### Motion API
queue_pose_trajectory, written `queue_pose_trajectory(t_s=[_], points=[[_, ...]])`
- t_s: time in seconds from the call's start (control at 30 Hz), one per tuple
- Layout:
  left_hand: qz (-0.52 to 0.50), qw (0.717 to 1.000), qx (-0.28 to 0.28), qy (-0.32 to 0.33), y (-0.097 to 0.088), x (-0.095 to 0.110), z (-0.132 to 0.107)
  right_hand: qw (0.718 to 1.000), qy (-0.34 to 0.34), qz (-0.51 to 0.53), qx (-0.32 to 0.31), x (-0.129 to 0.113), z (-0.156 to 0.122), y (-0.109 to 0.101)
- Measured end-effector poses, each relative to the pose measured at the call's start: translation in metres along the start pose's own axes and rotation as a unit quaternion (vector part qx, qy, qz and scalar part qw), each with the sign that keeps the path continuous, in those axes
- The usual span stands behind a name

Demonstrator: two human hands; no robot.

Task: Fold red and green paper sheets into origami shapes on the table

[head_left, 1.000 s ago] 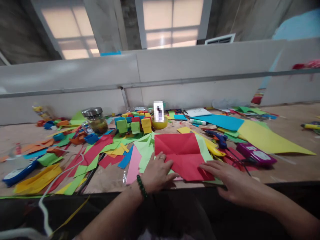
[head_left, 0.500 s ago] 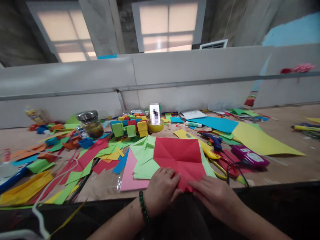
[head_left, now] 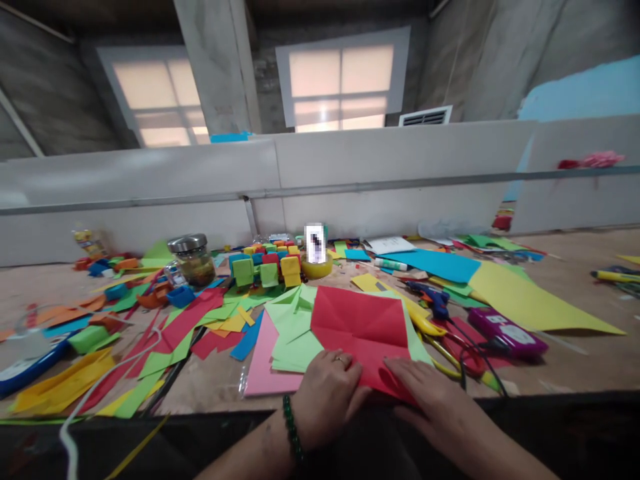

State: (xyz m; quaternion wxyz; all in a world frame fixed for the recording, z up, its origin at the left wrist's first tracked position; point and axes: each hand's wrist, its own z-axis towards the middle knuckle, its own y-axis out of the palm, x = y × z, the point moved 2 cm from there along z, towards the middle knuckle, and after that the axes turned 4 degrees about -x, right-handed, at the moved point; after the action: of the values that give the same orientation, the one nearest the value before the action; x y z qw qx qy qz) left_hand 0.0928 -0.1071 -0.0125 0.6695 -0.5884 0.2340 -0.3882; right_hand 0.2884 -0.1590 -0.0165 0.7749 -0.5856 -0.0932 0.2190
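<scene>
A square of red paper (head_left: 361,319) with crossing creases lies at the front edge of the table. My left hand (head_left: 331,390), closed, grips its near left part, the thumb along the near edge. My right hand (head_left: 430,393) holds the near right part, with its fingers on top and its thumb lower, by the edge. Both palms hide much of the paper's near side. Under the red paper are light green sheets (head_left: 293,333) and a pink sheet (head_left: 259,370) in a clear sleeve.
Left lie coloured paper strips (head_left: 190,317), a blue-handled tool (head_left: 37,367) and a white cord (head_left: 113,363). Behind stand a lidded glass jar (head_left: 193,260), small folded paper chairs (head_left: 265,267) and a yellow tape roll (head_left: 317,269). Right are a glue gun (head_left: 433,298), yellow-handled scissors (head_left: 445,367) and a purple box (head_left: 505,333).
My right hand has slid a little right along the near edge of the red paper, away from my left hand. The view has tilted up slightly.
</scene>
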Motion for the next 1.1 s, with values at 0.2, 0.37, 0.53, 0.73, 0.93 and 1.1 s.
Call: queue_pose_trajectory(t_s=[0.2,0.37,0.53,0.73,0.93,1.1], points=[[0.039,0.997,0.044,0.046,0.005,-0.005,0.004,0.989,-0.092,0.019,0.116,0.001,-0.004,-0.016],[0.110,0.954,0.263,0.097,-0.017,-0.022,-0.003,0.945,-0.153,-0.067,0.280,-0.016,0.001,-0.030],[0.076,0.982,0.167,0.039,-0.017,-0.046,-0.028,0.952,-0.207,-0.006,0.226,-0.041,0.021,-0.003],[-0.054,0.996,0.001,-0.075,-0.013,-0.050,-0.052,0.971,-0.168,0.083,0.146,-0.047,0.044,0.034],[-0.095,0.991,0.024,-0.086,-0.008,-0.049,-0.060,0.976,-0.106,0.189,-0.034,-0.035,0.057,0.019],[-0.089,0.992,0.034,-0.087,-0.004,-0.051,-0.065,0.934,-0.017,0.319,-0.163,-0.017,0.076,-0.003]])
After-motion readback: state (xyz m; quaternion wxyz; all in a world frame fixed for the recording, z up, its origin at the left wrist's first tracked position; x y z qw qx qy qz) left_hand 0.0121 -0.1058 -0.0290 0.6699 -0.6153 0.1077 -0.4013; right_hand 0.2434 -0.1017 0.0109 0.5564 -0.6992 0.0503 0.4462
